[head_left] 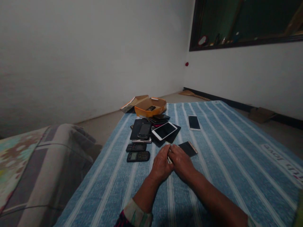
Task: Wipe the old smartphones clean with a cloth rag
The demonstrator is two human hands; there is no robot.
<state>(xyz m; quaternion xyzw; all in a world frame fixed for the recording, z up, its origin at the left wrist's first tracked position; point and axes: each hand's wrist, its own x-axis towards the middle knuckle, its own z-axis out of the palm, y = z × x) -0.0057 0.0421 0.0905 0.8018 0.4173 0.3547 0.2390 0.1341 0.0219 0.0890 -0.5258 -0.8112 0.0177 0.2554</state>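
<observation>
My left hand (161, 164) and my right hand (181, 162) rest together on a blue striped cloth (220, 151), knuckles up, fingers curled in and meeting. A small pale thing (169, 159) shows between them; I cannot make out what it is. A dark phone (188, 148) lies just beyond my right hand. Two small black keypad phones (137, 152) lie side by side to the left of my left hand. Further off is a pile of phones with a white-framed phone (164, 130) on top.
An orange cardboard box (149, 107) with a phone inside sits at the cloth's far end. A lone phone (194, 122) lies to the right of the pile. A folded patterned blanket (35, 170) lies at the left. White walls and a dark window (246, 22) stand behind.
</observation>
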